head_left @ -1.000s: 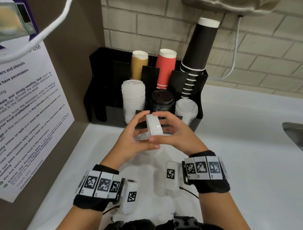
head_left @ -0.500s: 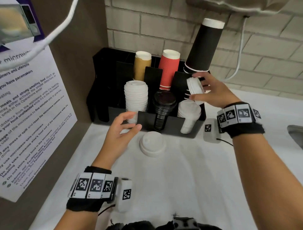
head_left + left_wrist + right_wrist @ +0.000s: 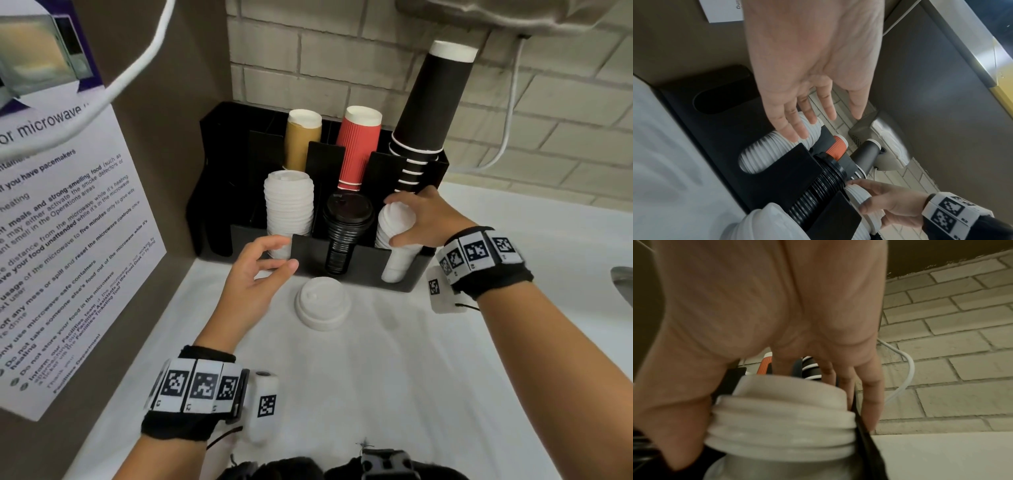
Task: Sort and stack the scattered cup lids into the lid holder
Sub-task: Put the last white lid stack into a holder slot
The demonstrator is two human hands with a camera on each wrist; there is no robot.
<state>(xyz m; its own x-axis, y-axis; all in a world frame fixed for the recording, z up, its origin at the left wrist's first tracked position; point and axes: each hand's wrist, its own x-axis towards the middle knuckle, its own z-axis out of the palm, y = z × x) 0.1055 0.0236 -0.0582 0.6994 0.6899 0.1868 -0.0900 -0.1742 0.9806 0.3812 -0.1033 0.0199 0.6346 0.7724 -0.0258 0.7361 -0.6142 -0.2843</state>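
Observation:
A black lid holder (image 3: 363,260) stands against the brick wall with three front slots: a tall white lid stack (image 3: 289,209) on the left, a black lid stack (image 3: 347,222) in the middle, a white lid stack (image 3: 397,240) on the right. My right hand (image 3: 416,221) grips a small bunch of white lids (image 3: 781,415) and sets it on top of the right stack. My left hand (image 3: 267,267) hovers with loose fingers in front of the holder and holds nothing. One or more white lids (image 3: 323,303) lie on the counter before the holder.
Behind the lids stand a brown cup stack (image 3: 303,140), a red cup stack (image 3: 358,147) and a tall black cup stack (image 3: 433,99). A brown panel with a printed notice (image 3: 65,233) closes the left side. A sink edge (image 3: 621,284) shows at far right.
One second ago both hands held the lid bunch together. The right hand then carried it up right and has now lowered it onto the right stack; the left hand let go.

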